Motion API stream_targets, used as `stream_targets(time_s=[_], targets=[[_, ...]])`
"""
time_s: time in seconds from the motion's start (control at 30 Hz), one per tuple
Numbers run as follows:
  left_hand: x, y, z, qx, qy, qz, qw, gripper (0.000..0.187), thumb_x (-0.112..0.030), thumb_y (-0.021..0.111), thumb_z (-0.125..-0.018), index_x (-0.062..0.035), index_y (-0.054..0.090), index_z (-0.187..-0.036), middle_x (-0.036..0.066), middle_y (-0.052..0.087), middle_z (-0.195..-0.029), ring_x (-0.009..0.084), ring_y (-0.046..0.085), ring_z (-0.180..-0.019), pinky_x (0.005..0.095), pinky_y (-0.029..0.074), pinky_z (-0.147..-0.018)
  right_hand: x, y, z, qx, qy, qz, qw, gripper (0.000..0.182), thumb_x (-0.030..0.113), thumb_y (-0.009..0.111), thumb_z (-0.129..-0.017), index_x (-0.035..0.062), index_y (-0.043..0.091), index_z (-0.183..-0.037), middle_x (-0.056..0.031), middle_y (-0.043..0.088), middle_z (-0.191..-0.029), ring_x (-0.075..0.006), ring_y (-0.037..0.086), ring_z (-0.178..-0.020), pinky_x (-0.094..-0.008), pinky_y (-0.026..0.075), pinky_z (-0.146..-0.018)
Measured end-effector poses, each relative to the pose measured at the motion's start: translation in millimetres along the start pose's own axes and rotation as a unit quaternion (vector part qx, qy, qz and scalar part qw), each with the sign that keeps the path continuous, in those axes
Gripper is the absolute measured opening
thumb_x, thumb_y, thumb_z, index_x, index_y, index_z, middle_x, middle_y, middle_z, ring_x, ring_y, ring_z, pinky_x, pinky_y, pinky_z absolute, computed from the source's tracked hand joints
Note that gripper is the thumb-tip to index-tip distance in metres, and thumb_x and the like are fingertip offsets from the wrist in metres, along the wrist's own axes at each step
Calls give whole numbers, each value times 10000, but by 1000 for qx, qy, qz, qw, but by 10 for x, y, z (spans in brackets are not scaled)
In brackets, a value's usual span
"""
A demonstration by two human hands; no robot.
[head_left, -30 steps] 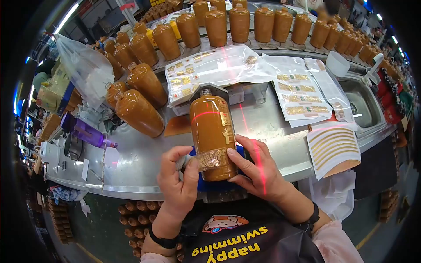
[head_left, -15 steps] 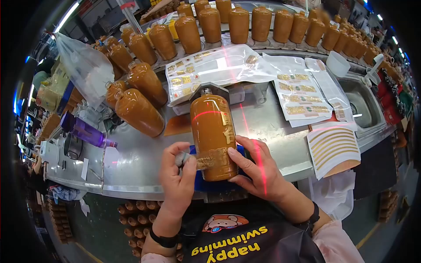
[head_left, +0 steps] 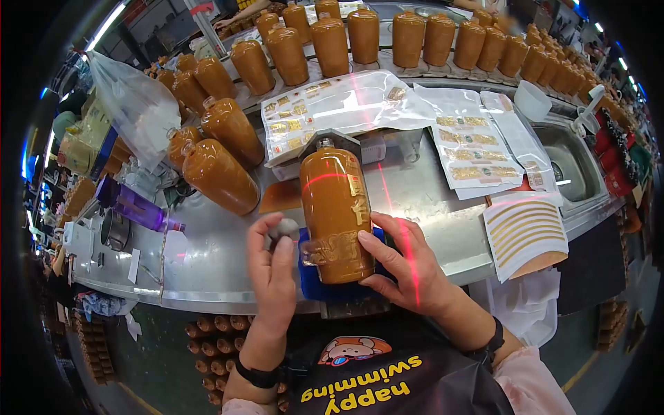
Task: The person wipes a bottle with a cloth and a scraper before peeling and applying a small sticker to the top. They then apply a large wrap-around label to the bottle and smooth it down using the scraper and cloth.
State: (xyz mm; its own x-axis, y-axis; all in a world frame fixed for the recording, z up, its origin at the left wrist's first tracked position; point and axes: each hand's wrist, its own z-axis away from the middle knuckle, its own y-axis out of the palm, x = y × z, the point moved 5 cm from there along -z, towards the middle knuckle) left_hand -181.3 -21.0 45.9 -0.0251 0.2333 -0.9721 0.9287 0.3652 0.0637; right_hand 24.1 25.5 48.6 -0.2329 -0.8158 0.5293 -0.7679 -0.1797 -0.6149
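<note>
A brown glazed bottle (head_left: 330, 207) lies on its back on a blue rest (head_left: 312, 280), neck pointing away from me. Raised gold characters (head_left: 359, 200) run down its right side. Across its lower part is a gold patterned strip (head_left: 332, 249), whose left end sticks out past the bottle's edge. My right hand (head_left: 408, 266) grips the bottle's lower right side, fingers at the strip's right end, thumb near the base. Just left of the bottle, clear of it, my left hand (head_left: 273, 266) pinches a small grey-white pad (head_left: 286, 228) between thumb and fingers.
Several brown bottles (head_left: 220, 176) stand to the left, and more line a curved conveyor (head_left: 443, 72) behind. Sheets of gold decals (head_left: 477, 149) lie ahead and right, with gold curved strips (head_left: 527, 232) nearby. A sink (head_left: 570, 155) is at right, a purple bottle (head_left: 138, 207) at left.
My left hand has drawn back up and left from the strip, taking the pad with it. My right hand has stayed in place. Bottles on the conveyor have shifted along it.
</note>
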Motion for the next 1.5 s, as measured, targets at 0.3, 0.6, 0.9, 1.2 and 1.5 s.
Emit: stream_targets(time_s=[0.3, 0.6, 0.9, 1.2, 1.5], targets=[[-66, 368, -180, 77, 118, -274, 951, 700, -244, 711, -859, 6, 352, -1406, 232, 391, -1403, 368, 370, -1326, 451, 279, -1115, 10, -2, -3, -4, -2, -5, 1000, 737, 156, 825, -701, 63, 518, -1365, -233, 434, -1381, -412, 500, -1167, -472, 444, -988], [-31, 364, -213, 72, 109, -259, 957, 704, -235, 708, -856, 14, 343, -1403, 243, 380, -1408, 374, 368, -1324, 448, 294, -1108, 1, 4, 1, -3, -2, -9, 1000, 720, 157, 819, -715, 59, 522, -1363, -237, 428, -1385, -416, 499, -1167, -469, 444, -992], [107, 279, -221, 87, 71, -152, 982, 640, -231, 668, -911, 11, 348, -1409, 200, 419, -1395, 301, 407, -1317, 416, 293, -1124, -50, -271, -98, -38, 44, -126, 990, 565, 65, 767, -755, 31, 542, -1272, -214, 595, -1173, -392, 594, -1063, -429, 506, -905], [315, 85, 35, 112, -30, 13, 993, 639, -421, 484, -1022, 54, 329, -1421, 168, 452, -1383, 224, 455, -1277, 350, 354, -1078, 465, -176, -473, 94, -197, -33, 975, 289, 85, 759, -672, 90, 661, -944, -30, 618, -848, -204, 577, -712, -355, 429, -634], [331, 137, 41, 133, 0, 11, 991, 767, -514, 521, -979, 61, 299, -1435, 189, 435, -1398, 246, 427, -1306, 355, 323, -1098, 110, -234, -362, 7, 110, -199, 974, 178, 127, 724, -867, 26, 616, -965, -51, 637, -797, -159, 597, -703, -293, 474, -631]])
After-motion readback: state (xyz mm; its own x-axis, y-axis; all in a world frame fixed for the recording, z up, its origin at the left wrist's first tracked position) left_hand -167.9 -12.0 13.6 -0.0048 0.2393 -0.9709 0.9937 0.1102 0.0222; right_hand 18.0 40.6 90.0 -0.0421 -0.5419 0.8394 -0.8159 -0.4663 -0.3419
